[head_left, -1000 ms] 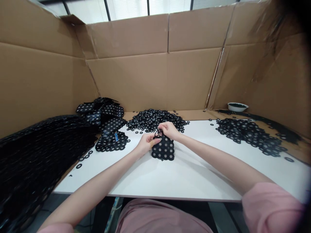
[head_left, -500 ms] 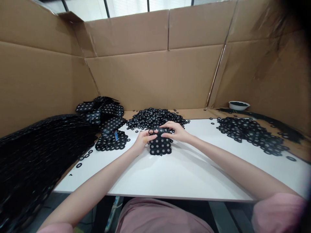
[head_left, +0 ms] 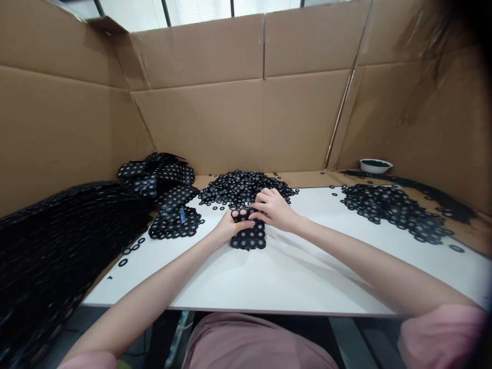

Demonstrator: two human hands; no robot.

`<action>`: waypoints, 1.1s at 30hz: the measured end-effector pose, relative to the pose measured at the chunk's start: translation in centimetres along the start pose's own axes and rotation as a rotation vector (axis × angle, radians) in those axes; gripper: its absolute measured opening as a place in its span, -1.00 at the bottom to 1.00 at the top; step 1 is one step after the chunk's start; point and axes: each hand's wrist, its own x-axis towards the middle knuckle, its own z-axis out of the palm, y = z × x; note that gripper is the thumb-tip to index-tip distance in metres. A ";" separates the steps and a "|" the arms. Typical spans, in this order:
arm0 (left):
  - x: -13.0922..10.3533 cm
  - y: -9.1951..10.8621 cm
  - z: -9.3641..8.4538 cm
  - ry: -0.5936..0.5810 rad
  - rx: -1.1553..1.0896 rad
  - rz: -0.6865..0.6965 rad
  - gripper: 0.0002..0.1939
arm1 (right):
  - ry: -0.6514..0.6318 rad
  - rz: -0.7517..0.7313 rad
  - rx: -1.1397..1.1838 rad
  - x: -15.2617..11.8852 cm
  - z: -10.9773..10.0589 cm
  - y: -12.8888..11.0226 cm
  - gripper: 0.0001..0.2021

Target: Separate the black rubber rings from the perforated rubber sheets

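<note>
A black sheet (head_left: pixel 249 241) is held over the white table (head_left: pixel 269 289), short edge facing the body, long axis running away. Its left side is clasped by the left hand (head_left: pixel 226 226); whether its top right is pinched by the curled right hand (head_left: pixel 275 210) cannot be told.

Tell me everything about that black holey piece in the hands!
The black piece is a sheet, maybe rubber or plastic, with rows of round holes and a scalloped edge. The left hand grips it, thumb in front, fingers showing through upper holes. The right hand touches its upper right. It's over the white table; bottom contact is unclear.
</note>
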 end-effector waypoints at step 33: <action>-0.2 -0.4 -0.7 -0.095 -0.041 -0.029 -0.64 | 0.120 0.541 0.490 1.1 2.6 3.2 -0.73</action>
